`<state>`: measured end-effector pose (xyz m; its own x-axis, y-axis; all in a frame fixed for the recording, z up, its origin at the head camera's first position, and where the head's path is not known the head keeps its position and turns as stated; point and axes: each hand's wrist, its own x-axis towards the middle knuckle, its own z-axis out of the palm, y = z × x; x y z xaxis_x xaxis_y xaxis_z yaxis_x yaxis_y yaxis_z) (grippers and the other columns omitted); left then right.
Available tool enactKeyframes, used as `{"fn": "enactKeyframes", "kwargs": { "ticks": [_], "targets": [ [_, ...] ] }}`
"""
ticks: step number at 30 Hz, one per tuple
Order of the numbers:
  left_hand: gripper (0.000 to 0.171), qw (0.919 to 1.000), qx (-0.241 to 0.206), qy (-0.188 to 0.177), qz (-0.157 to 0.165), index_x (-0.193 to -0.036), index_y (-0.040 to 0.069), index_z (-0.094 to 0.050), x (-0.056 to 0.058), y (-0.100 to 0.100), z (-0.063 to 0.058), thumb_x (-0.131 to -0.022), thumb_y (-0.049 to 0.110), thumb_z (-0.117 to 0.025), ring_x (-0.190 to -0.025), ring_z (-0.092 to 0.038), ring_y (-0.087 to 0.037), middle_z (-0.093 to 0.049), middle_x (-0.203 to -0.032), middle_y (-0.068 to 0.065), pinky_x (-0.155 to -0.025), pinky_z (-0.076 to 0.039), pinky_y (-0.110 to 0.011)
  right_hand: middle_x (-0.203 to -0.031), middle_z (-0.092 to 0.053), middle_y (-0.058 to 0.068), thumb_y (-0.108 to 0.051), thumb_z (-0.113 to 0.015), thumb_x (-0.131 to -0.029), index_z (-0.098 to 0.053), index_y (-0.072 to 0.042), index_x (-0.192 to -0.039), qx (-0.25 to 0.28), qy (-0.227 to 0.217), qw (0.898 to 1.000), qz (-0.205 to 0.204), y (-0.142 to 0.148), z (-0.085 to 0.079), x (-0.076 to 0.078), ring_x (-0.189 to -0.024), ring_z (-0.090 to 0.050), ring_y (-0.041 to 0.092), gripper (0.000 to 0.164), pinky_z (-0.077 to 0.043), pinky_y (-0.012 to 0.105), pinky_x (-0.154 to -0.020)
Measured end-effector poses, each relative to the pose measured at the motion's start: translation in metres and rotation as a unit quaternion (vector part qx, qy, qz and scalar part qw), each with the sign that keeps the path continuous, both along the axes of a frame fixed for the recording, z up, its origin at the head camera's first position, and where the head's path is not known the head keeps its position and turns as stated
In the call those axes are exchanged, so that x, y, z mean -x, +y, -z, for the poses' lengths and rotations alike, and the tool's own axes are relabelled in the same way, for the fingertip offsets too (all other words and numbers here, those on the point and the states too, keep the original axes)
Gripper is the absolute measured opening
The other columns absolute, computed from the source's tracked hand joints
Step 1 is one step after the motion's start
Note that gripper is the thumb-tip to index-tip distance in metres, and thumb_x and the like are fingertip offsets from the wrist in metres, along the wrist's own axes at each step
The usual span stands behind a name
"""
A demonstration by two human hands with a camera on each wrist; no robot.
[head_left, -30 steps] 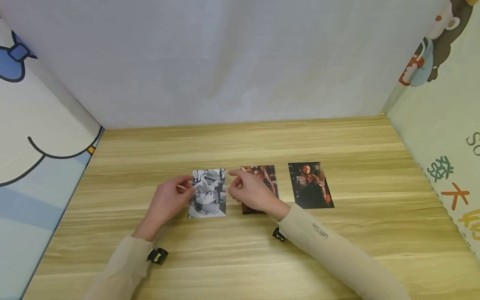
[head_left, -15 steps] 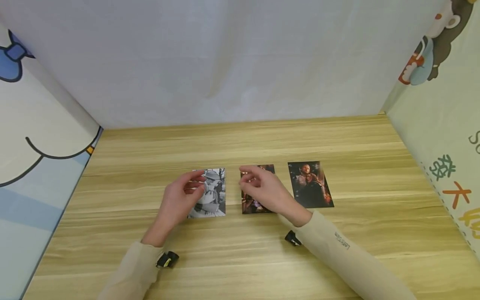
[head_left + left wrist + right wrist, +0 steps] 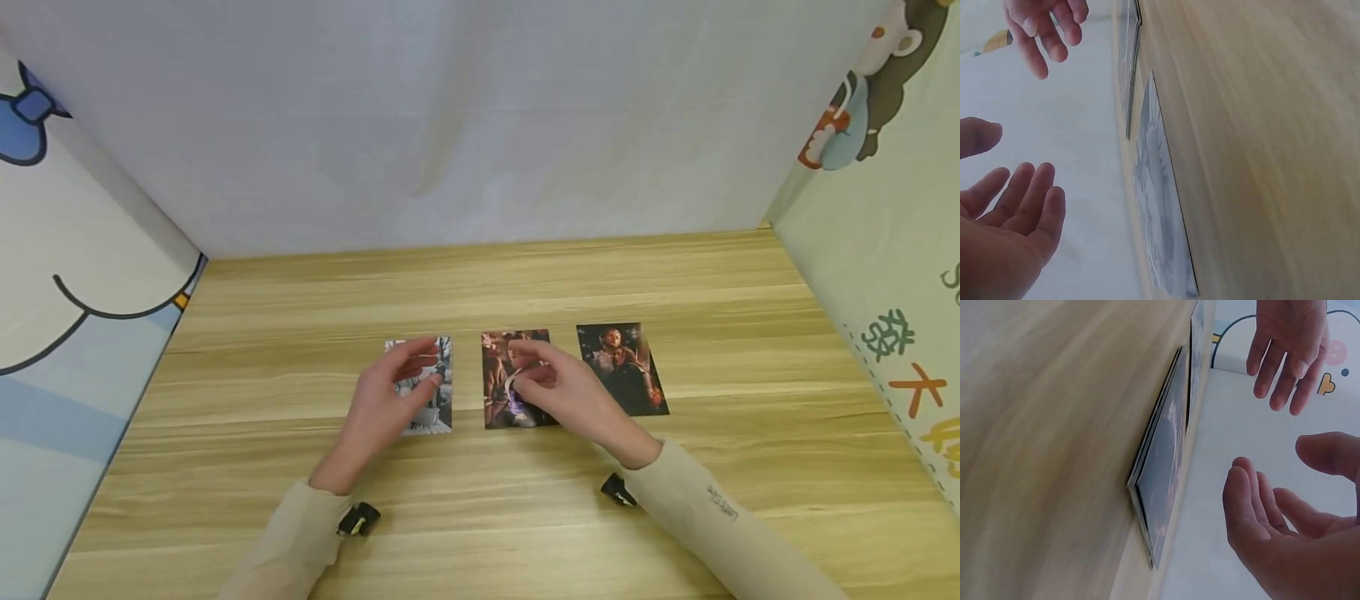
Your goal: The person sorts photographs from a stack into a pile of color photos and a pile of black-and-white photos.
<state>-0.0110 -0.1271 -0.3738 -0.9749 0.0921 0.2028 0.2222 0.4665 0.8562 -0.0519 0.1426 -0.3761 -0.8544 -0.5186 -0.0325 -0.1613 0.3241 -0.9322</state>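
Three photo cards lie in a row on the wooden table. The black-and-white photo card [image 3: 442, 408] is at the left, partly hidden beneath my left hand [image 3: 382, 404]. That hand hovers above it with loosely bent fingers and holds nothing. My right hand [image 3: 573, 396] hangs over the middle color photo card [image 3: 498, 400], thumb and fingers apart, also holding nothing. At the right lies a dark photo card [image 3: 624, 379], slightly tilted. In the right wrist view, a card stack [image 3: 1160, 456] shows layered edges. Both hands are clear of the cards in the wrist views.
The wood-grain table [image 3: 480, 517] meets a white cloth backdrop [image 3: 480, 125] at the rear. Printed panels stand at both sides, a cartoon panel [image 3: 90, 233] on the left and a lettered panel [image 3: 885, 275] on the right. Each wrist carries a small black camera.
My left hand has let go of the black-and-white card's left edge and lifted rightward over it. My right hand has drawn back to the right, uncovering more of the middle card. The cards stay put.
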Motion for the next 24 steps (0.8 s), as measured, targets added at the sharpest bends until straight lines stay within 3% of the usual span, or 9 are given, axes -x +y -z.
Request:
{"fn": "enactKeyframes", "kwargs": {
  "ticks": [2,3,13,24],
  "targets": [
    [0.051,1.0,0.001,-0.002,0.005,-0.141,-0.005,-0.057,0.001,0.003,0.001,-0.092,-0.002,-0.073,-0.119,-0.065,-0.037,-0.064,-0.133,-0.021,-0.104,-0.052,-0.048,-0.139,-0.06,0.017,-0.015,-0.062,-0.102,-0.048,-0.006,-0.153,-0.002,0.007,1.0,0.003,0.005,0.002,0.0,-0.117,-0.065,0.029,0.054,-0.054,0.051,-0.098],
    [0.051,1.0,0.004,-0.003,0.007,-0.141,-0.005,-0.057,0.001,0.005,0.001,-0.092,-0.001,-0.073,-0.12,-0.065,-0.037,-0.064,-0.133,-0.021,-0.104,-0.052,-0.048,-0.14,-0.06,0.017,-0.014,-0.063,-0.102,-0.047,-0.005,-0.154,0.0,0.009,1.0,0.005,0.008,0.002,0.0,-0.118,-0.065,0.03,0.055,-0.048,0.053,-0.106],
    [0.054,0.999,0.039,0.008,0.022,-0.141,-0.003,-0.057,0.005,0.02,0.005,-0.091,0.002,-0.075,-0.118,-0.065,-0.033,-0.063,-0.134,-0.017,-0.099,-0.055,-0.048,-0.142,-0.056,0.023,-0.01,-0.067,-0.098,-0.041,0.0,-0.155,-0.016,0.024,0.999,0.014,0.029,0.011,0.008,-0.122,-0.062,0.038,0.064,-0.055,0.048,-0.099],
    [0.056,0.9925,0.113,-0.046,0.003,-0.143,0.002,-0.057,0.012,0.033,0.011,-0.091,0.011,-0.076,-0.116,-0.065,-0.03,-0.063,-0.132,-0.014,-0.097,-0.056,-0.044,-0.14,-0.057,0.025,-0.012,-0.07,-0.097,-0.042,0.002,-0.154,-0.07,0.049,0.996,0.028,0.036,0.016,0.014,-0.123,-0.061,0.041,0.066,-0.053,0.052,-0.101]
  ]
}}
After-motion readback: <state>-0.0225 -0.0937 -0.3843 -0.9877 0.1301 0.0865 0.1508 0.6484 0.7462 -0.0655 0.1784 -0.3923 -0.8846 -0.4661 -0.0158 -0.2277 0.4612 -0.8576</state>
